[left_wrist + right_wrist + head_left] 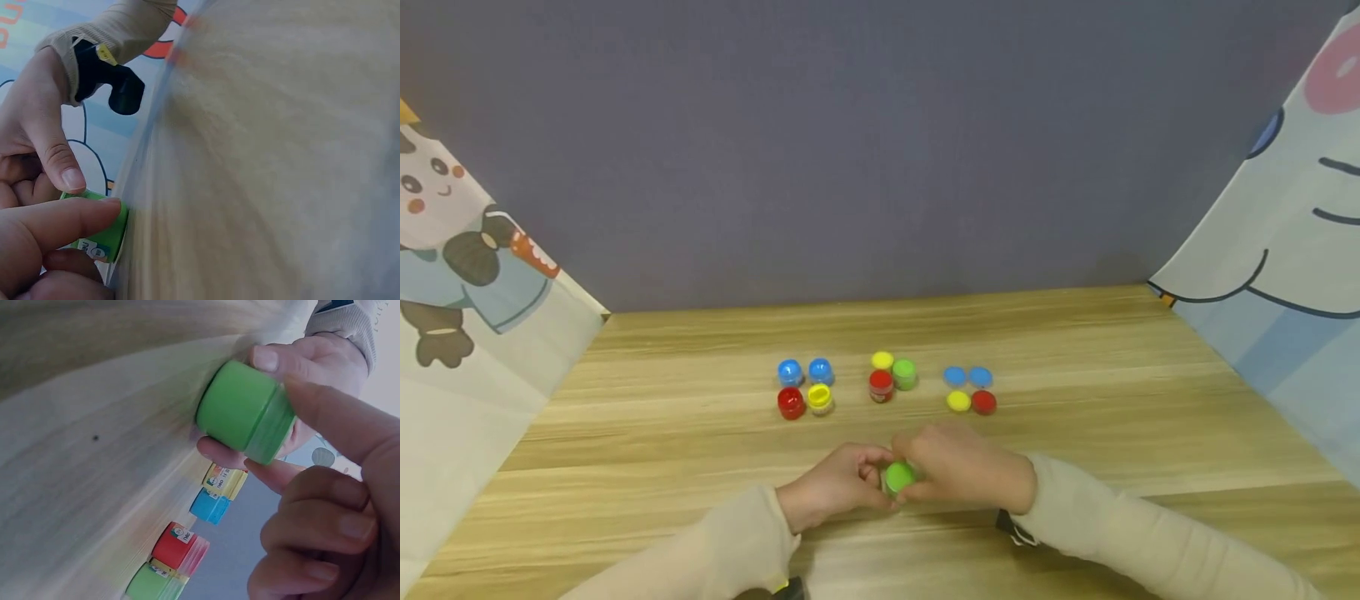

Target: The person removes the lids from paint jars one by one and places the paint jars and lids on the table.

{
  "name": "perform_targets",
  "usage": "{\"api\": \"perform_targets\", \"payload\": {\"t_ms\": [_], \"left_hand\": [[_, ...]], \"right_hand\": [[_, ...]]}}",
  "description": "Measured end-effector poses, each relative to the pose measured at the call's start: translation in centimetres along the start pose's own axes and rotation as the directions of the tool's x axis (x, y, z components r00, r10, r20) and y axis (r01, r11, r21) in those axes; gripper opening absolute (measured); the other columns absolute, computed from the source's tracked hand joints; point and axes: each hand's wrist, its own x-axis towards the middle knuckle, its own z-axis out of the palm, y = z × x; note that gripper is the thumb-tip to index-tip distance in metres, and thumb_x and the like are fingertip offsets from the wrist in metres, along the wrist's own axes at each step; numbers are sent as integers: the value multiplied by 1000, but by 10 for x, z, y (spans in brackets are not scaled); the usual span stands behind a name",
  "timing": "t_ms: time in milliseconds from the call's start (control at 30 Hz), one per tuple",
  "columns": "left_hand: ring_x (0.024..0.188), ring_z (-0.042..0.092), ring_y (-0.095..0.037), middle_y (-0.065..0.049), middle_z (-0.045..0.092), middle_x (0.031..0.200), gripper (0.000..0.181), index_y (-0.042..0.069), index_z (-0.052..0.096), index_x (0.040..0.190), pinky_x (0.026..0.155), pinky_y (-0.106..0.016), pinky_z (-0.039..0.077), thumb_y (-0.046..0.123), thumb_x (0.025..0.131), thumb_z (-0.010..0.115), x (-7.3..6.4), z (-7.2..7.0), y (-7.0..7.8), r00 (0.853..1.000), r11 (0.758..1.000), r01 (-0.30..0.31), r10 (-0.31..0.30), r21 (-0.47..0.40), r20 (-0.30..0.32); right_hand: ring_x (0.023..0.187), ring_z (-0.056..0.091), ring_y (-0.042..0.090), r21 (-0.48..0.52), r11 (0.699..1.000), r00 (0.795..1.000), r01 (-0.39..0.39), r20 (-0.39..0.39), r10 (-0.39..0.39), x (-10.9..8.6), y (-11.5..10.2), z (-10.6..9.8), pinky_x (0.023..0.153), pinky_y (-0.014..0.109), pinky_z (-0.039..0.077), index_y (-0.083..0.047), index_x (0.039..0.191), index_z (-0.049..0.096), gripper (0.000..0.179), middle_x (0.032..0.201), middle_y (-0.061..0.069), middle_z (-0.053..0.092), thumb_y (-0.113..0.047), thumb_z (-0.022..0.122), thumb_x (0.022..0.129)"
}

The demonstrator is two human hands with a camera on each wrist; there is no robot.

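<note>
A small green jar (899, 477) stands on the wooden table near its front, between both hands. My left hand (842, 479) holds it from the left, thumb and fingers around its body. From the right, my right hand (958, 462) pinches the rim of the lid between thumb and forefinger. In the right wrist view the green jar (236, 405) has its lid side toward the right fingers, whose other fingers are curled. The left wrist view shows a white label on the jar (111, 234) beneath a left finger.
Farther back at left stand two blue jars (821, 372), a red jar (791, 403) and a yellow jar (820, 399), without lids. Lidded red (881, 386), green (905, 374) and yellow (882, 360) jars cluster mid-table. Blue (955, 377), yellow (958, 402) and red (984, 402) lids lie right.
</note>
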Motion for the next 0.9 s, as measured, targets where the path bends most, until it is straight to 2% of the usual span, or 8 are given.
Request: {"api": "perform_targets", "payload": {"t_ms": [233, 367, 667, 900], "left_hand": [[49, 37, -5, 4, 47, 55, 45, 5, 66, 111, 46, -15, 30, -5, 68, 75, 1, 2, -1, 1000, 1000, 13, -13, 8, -16], [48, 36, -5, 4, 46, 55, 44, 4, 67, 111, 45, -15, 30, -5, 68, 75, 0, 2, -1, 1000, 1000, -8, 9, 26, -18], [48, 35, -6, 4, 44, 53, 27, 5, 71, 94, 44, -15, 29, -3, 69, 76, -1, 3, 0, 1000, 998, -28, 28, 48, -13], [48, 34, -6, 5, 43, 52, 19, 4, 70, 85, 45, -16, 28, -1, 69, 77, 0, 4, 0, 999, 997, -29, 31, 71, -19]], "right_hand": [[52, 36, -1, -10, 1000, 1000, -12, 20, 12, 2, -1, 1, 46, 16, 34, -16, 77, 55, 30, 60, -13, 42, -34, 78, 73], [52, 37, 0, -40, 999, 1000, 6, 27, -5, 4, -2, 0, 46, 16, 35, -15, 78, 56, 30, 61, -13, 43, -34, 78, 73], [54, 37, 0, -78, 993, 996, 86, 45, -82, 3, -1, -2, 49, 15, 36, -14, 79, 58, 26, 62, -13, 43, -32, 77, 75], [52, 35, 0, -125, 986, 993, 109, 69, -101, 1, -1, -2, 48, 14, 34, -15, 81, 57, 24, 61, -13, 41, -32, 74, 79]]}}
